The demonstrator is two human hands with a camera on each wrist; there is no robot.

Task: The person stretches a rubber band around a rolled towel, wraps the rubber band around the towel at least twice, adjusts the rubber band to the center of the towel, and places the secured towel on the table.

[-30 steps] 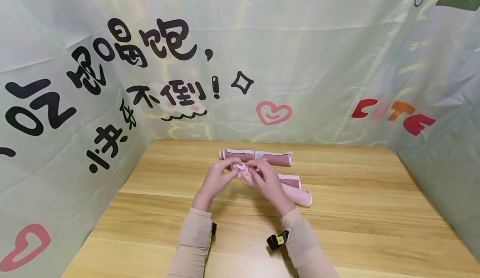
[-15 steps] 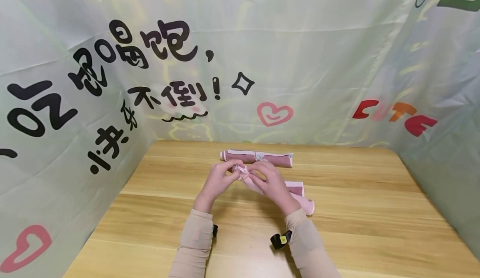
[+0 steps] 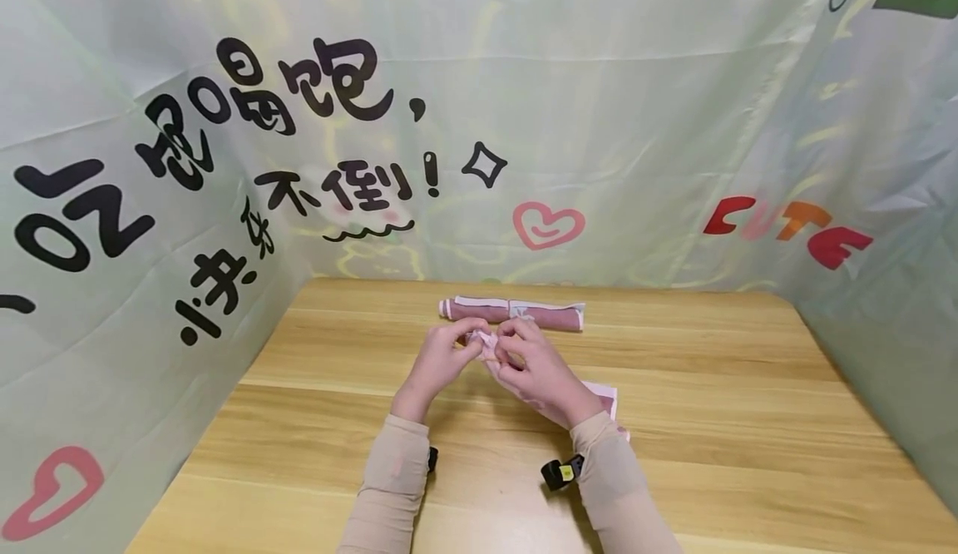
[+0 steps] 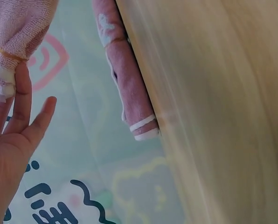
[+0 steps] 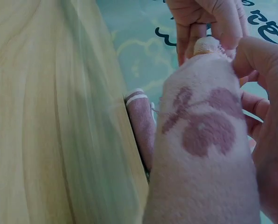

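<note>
Above the table, a rolled pink towel (image 5: 202, 182) with a dark cherry-like print is held up at a slant. An orange rubber band (image 4: 10, 55) circles it near its gathered end (image 3: 485, 343). My left hand (image 3: 437, 364) pinches that end between thumb and fingers, with the little finger standing out in the left wrist view. My right hand (image 3: 548, 377) has its fingers curled at the band, just beside the gathered end. Orange shows between those fingers in the right wrist view. In the head view the right hand and forearm hide much of the roll.
Behind the hands lies a second rolled towel (image 3: 479, 311), darker pink with white edging and a band round its middle. The wooden table (image 3: 299, 421) meets printed cloth walls (image 3: 636, 163) at its back and sides. Both wrists wear black cameras (image 3: 561, 474).
The towel's free end has swung down and toward me, further behind my right forearm. My right fingers have curled more at the band. My left hand stays nearly in place.
</note>
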